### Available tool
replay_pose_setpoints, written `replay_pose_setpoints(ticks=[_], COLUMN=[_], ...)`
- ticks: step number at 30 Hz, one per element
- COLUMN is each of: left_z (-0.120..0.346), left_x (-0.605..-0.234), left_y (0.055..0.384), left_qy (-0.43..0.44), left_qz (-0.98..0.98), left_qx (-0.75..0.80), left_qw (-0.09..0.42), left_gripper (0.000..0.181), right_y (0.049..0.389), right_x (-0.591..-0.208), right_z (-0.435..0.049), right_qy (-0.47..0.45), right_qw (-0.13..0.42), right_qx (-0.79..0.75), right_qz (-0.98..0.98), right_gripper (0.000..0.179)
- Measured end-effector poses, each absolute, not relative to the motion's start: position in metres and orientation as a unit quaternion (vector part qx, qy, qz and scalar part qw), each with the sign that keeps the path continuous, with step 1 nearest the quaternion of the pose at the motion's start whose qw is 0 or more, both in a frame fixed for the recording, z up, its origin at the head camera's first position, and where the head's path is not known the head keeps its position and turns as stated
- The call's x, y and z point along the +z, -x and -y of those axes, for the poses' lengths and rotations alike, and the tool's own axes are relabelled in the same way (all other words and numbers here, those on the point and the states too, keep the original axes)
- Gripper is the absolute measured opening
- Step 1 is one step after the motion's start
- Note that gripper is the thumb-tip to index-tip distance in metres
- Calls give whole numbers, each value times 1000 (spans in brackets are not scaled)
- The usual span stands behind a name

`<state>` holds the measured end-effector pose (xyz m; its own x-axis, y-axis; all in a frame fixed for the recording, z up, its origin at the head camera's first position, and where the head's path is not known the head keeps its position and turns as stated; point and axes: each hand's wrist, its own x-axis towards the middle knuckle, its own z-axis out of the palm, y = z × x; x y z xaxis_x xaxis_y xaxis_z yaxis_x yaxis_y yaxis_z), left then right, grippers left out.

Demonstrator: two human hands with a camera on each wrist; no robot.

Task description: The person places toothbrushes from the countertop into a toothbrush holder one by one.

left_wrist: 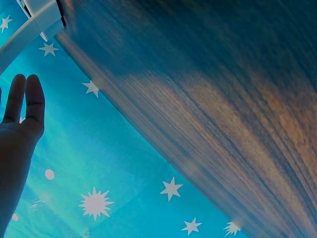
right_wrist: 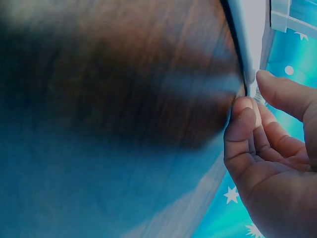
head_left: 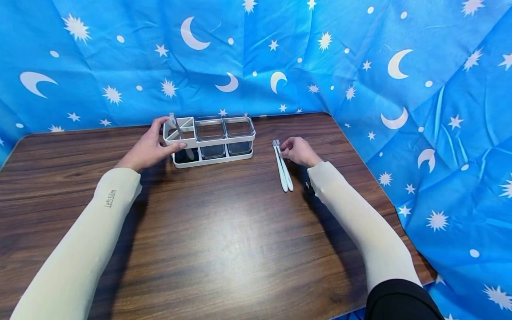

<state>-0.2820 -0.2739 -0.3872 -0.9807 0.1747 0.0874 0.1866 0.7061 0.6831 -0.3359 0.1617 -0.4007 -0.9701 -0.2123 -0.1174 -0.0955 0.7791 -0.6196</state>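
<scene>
A white toothbrush holder (head_left: 214, 141) stands at the back of the table, with a toothbrush (head_left: 176, 126) leaning in its left compartment. My left hand (head_left: 150, 144) holds the holder's left end, thumb along the front and fingers at the back. In the left wrist view, part of the white holder (left_wrist: 47, 20) shows beyond the fingers (left_wrist: 33, 101). Two pale toothbrushes (head_left: 280, 168) lie side by side to the right of the holder. My right hand (head_left: 300, 151) pinches the right one near its head. Its curled fingers and thumb are at the brush (right_wrist: 250, 44) in the right wrist view.
Two clear cups (head_left: 210, 129) sit in the holder's other compartments. The dark wood table (head_left: 224, 231) extends toward me. A blue curtain (head_left: 256, 53) with moons and stars hangs close behind the holder and along the table's right edge.
</scene>
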Motion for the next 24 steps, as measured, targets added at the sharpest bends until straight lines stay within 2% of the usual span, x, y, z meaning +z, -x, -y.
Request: replay_pose_setpoints(ticks=[12,24], left_z=[273,272], left_x=[-385,-386], left_y=[280,281], left_qy=[100,102], left_qz=[923,921], left_qx=[-372,-375], left_qw=[9,9], left_gripper=[95,94], right_y=[338,336], right_x=[-402,-397], right_z=[-157,-152], right_qy=[71,12], right_qw=[90,86], right_qx=[-309,-265], right_qz=[-944,-960], right_gripper=[15,9])
